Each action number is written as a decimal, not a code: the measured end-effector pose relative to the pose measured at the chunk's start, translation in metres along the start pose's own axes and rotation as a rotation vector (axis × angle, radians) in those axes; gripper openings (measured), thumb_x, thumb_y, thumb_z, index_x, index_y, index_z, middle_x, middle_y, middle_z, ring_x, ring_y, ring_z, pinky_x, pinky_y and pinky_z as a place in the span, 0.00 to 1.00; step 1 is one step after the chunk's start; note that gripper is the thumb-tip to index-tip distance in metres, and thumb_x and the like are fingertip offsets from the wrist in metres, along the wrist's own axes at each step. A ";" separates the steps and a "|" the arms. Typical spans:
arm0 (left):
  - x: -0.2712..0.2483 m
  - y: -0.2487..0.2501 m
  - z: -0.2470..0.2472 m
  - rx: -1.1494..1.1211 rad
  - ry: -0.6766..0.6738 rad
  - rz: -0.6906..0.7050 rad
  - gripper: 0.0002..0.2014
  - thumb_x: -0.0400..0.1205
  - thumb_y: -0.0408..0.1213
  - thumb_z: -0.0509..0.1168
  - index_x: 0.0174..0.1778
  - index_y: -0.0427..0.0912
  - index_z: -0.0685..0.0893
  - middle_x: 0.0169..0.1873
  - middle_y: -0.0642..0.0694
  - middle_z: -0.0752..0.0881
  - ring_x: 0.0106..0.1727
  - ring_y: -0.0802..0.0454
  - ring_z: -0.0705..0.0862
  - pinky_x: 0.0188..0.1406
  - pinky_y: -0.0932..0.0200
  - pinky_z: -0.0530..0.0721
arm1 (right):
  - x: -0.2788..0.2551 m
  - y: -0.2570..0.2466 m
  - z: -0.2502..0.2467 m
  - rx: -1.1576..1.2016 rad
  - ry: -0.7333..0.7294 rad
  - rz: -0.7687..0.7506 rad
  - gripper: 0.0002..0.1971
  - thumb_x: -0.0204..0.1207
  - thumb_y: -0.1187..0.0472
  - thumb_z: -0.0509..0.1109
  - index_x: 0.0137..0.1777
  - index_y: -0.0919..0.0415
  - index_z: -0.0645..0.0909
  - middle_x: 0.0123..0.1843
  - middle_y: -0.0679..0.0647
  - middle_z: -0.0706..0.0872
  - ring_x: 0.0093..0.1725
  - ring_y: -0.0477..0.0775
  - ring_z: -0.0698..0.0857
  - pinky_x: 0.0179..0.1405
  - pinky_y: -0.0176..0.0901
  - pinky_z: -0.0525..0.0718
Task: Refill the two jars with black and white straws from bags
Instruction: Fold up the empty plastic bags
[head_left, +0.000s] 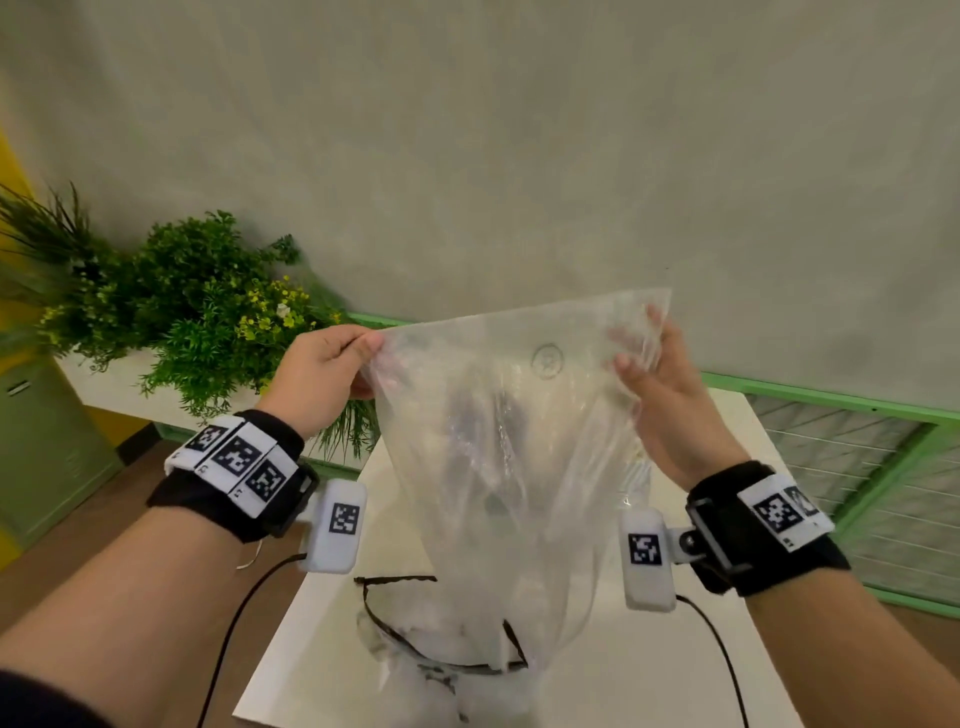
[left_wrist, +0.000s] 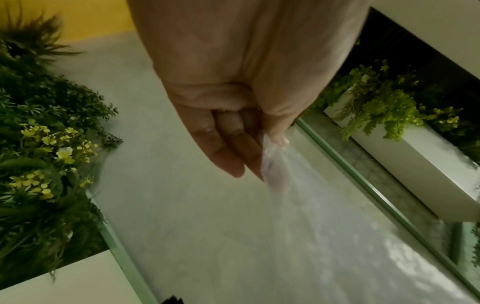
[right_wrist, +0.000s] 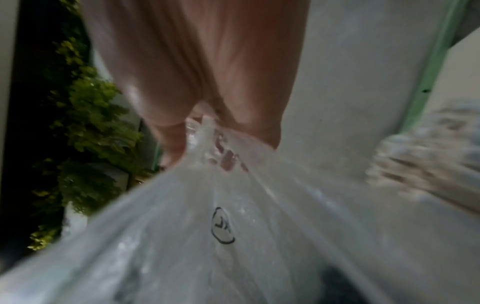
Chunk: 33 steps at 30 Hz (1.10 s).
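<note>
I hold a large clear plastic bag (head_left: 498, 441) up in the air above the white table (head_left: 675, 665), and it hangs down in front of me. My left hand (head_left: 332, 374) pinches its upper left corner between thumb and fingers (left_wrist: 233, 148). My right hand (head_left: 654, 379) grips the upper right edge, fingers showing through the film (right_wrist: 228, 158). A circled mark is drawn on the bag (right_wrist: 222, 226). The bag's lower end reaches another bag with a dark edge (head_left: 441, 649) on the table. Jars and straws are blurred behind the plastic and I cannot make them out.
Artificial green plants (head_left: 182, 312) in a white planter stand at the back left against a grey wall. A green-framed wire grid (head_left: 857, 467) runs along the right. A green cabinet (head_left: 47, 441) stands at far left on a wooden floor.
</note>
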<state>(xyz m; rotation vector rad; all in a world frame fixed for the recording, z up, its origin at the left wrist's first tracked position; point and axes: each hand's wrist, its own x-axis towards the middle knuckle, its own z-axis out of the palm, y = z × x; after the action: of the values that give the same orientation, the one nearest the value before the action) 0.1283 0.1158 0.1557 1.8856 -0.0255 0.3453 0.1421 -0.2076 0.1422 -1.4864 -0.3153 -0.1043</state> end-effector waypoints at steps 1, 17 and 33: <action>-0.001 -0.003 0.004 0.003 0.009 -0.006 0.12 0.87 0.36 0.58 0.51 0.35 0.86 0.42 0.35 0.87 0.38 0.47 0.85 0.33 0.66 0.88 | -0.007 0.011 0.002 -0.039 -0.062 0.084 0.27 0.75 0.49 0.72 0.74 0.41 0.70 0.69 0.44 0.80 0.67 0.45 0.80 0.65 0.49 0.78; -0.032 -0.063 0.010 -0.094 -0.247 -0.241 0.40 0.67 0.67 0.71 0.72 0.54 0.68 0.64 0.54 0.82 0.63 0.53 0.82 0.63 0.43 0.81 | -0.010 0.029 0.018 0.181 0.223 0.127 0.14 0.85 0.72 0.56 0.46 0.58 0.81 0.36 0.47 0.86 0.33 0.46 0.85 0.36 0.40 0.88; -0.050 -0.049 0.060 -0.557 0.011 -0.434 0.11 0.89 0.37 0.52 0.41 0.45 0.72 0.45 0.48 0.85 0.42 0.50 0.85 0.60 0.30 0.79 | -0.069 0.079 0.038 -0.094 0.009 0.274 0.39 0.55 0.26 0.74 0.65 0.35 0.65 0.74 0.44 0.69 0.73 0.49 0.73 0.67 0.51 0.76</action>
<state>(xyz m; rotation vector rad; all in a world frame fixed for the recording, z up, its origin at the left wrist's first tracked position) 0.1028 0.0694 0.0804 1.2911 0.2669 0.0378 0.0911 -0.1716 0.0499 -1.6077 -0.0984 0.0950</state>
